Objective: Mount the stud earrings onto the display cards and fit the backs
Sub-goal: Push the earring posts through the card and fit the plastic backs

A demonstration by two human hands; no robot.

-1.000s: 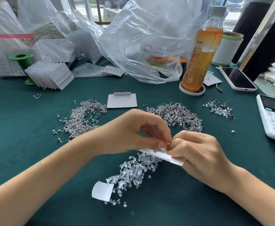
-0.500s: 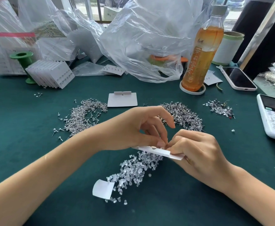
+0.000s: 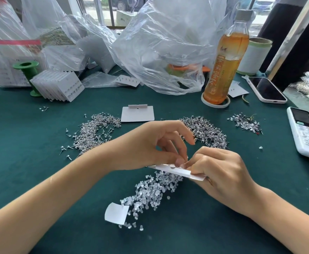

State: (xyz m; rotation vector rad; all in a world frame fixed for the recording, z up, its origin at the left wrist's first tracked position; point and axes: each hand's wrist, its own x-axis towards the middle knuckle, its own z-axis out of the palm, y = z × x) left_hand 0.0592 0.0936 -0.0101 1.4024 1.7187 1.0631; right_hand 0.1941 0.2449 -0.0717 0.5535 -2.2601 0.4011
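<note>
Since the last glimpse your left hand [image 3: 155,145] has lifted its index finger clear while thumb and middle finger stay pinched at the card's top edge, and the card itself has barely shifted. Spread across the green tabletop [image 3: 31,162] behind your work are crumpled plastic bags [image 3: 161,44], with a tea bottle [image 3: 227,57] to the right of them and a fanned stack of finished cards [image 3: 58,87] to the left. Nearer you lie two heaps of stud earrings, one on the left [image 3: 95,131] and one partly hidden behind your knuckles [image 3: 208,131], with a blank card [image 3: 137,114] between them. Directly under your hands sits the pile of clear backs [image 3: 150,191]. You hold the display card [image 3: 175,170] nearly edge-on above that pile; your right hand [image 3: 221,173] is curled around its right end, gripping it, and your left fingertips [image 3: 179,160] pinch something tiny at its upper edge, too small to say whether stud or back. The risk from here is the small piece slipping from that pinch, because it would drop straight into the loose backs below and be hard to pick out. Pressing hard on a card held only at one end could also bend it or push a post through crooked.
</note>
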